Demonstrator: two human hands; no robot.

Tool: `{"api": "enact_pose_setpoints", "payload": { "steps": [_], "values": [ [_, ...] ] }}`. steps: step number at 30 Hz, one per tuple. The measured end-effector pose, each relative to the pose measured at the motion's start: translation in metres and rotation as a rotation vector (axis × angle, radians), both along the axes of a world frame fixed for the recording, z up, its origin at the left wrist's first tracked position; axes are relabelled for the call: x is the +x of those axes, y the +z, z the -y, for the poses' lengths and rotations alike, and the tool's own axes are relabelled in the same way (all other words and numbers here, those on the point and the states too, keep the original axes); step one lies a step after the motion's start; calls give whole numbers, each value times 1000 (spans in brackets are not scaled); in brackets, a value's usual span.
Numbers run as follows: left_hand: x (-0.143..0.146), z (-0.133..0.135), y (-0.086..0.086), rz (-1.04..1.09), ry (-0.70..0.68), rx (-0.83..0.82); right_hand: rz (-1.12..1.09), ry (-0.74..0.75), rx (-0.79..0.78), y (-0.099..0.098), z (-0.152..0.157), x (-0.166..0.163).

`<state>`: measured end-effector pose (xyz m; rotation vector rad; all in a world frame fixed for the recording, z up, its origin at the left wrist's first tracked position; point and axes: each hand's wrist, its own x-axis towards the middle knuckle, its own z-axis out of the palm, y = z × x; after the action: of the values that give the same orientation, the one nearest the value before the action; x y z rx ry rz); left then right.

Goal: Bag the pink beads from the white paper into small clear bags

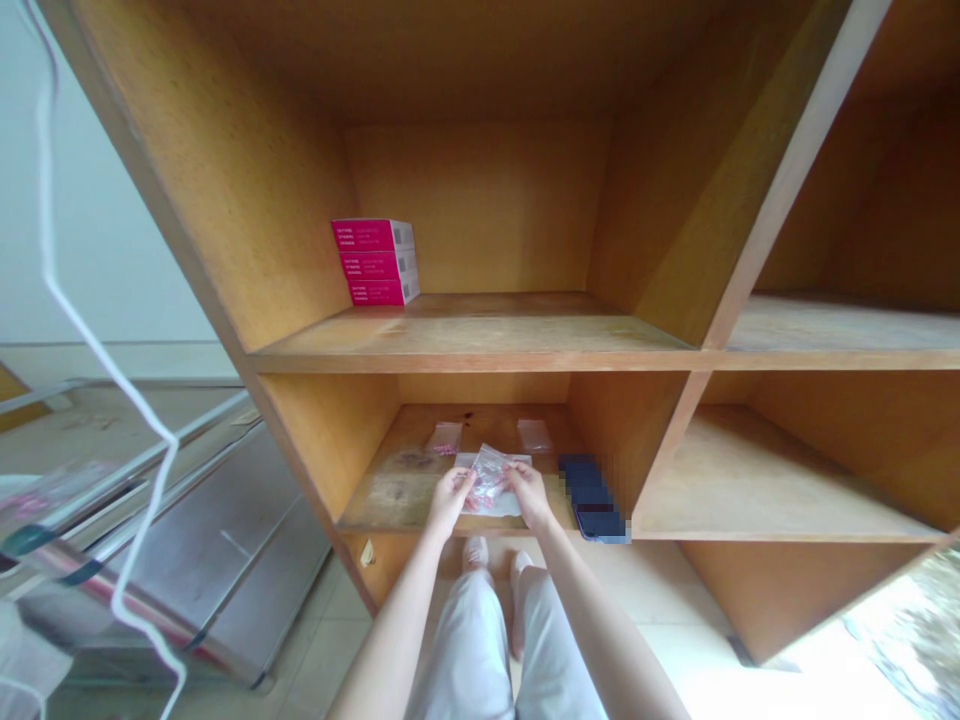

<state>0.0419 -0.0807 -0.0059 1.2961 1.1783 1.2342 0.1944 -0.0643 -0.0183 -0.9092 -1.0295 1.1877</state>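
My left hand (450,497) and my right hand (527,493) both pinch a small clear plastic bag (490,478) with pink pieces inside. They hold it just above a white sheet (510,503) on the lower wooden shelf (390,505). Fingers of both hands are closed on the bag's edges. Two more small clear bags lie farther back on the same shelf, one on the left (445,437) with pink pieces and one on the right (535,435).
A dark blue phone (592,495) lies on the shelf right of my hands. Three stacked pink boxes (375,262) stand on the upper shelf. A white cable (97,360) hangs at left over metal frames (172,560). The compartments to the right hold nothing.
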Motion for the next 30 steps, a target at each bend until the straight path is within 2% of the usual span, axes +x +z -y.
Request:
{"api": "enact_pose_setpoints", "payload": {
  "steps": [4,10,14,21,24,30],
  "values": [
    [1,-1,-2,40,40,9,-38,28,-35,1,0,-1],
    [2,1,-3,37,153,140,-94,44,-59,5,0,-2],
    [2,5,2,-132,231,274,-125,62,-74,9,3,-2],
    [12,17,15,-370,209,424,-141,78,-58,10,5,-1],
    [18,21,14,-493,209,482,-138,31,-49,8,3,-1],
    [31,23,8,-687,315,541,-170,16,-52,7,2,-1]
  ]
}}
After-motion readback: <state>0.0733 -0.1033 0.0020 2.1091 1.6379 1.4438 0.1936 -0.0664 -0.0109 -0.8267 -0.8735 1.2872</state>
